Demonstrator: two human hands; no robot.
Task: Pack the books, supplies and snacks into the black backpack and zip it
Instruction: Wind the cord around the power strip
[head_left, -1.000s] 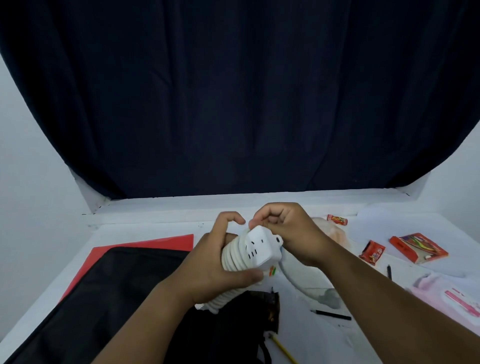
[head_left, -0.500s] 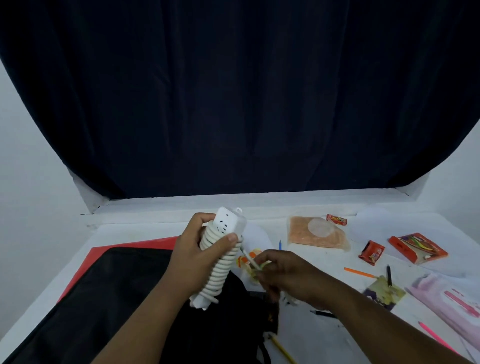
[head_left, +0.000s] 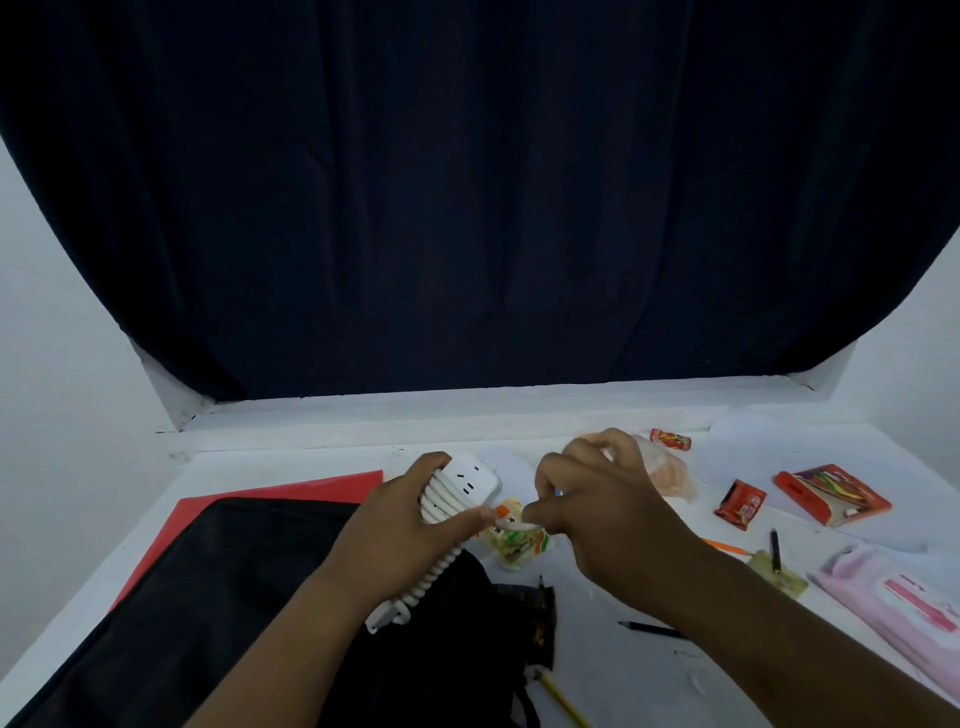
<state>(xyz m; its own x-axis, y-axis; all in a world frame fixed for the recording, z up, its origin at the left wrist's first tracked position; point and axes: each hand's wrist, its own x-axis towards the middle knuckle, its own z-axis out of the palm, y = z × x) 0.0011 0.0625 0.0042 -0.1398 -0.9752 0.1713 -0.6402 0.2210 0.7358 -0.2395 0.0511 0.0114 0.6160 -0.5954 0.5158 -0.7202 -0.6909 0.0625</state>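
My left hand (head_left: 410, 514) grips a white power strip (head_left: 467, 486) with its white cord wound round it in coils; the strip tilts above the black backpack (head_left: 208, 597), which lies flat at the lower left. My right hand (head_left: 608, 514) is just right of the strip and pinches the loose end of the cord (head_left: 527, 524) between thumb and fingers. A yellow-orange snack packet (head_left: 519, 545) lies on the table under both hands. A red folder (head_left: 291, 491) sticks out from under the backpack.
On the white table to the right lie an orange snack bag (head_left: 670, 470), two small red snack packets (head_left: 740, 504), a red box (head_left: 831, 493), a pink pouch (head_left: 904, 608), pens (head_left: 774, 545) and pencils (head_left: 563, 701). A dark curtain hangs behind.
My right hand rose from the table and came back up beside the power strip with the cord end. The strip in my left hand tipped slightly to the right.
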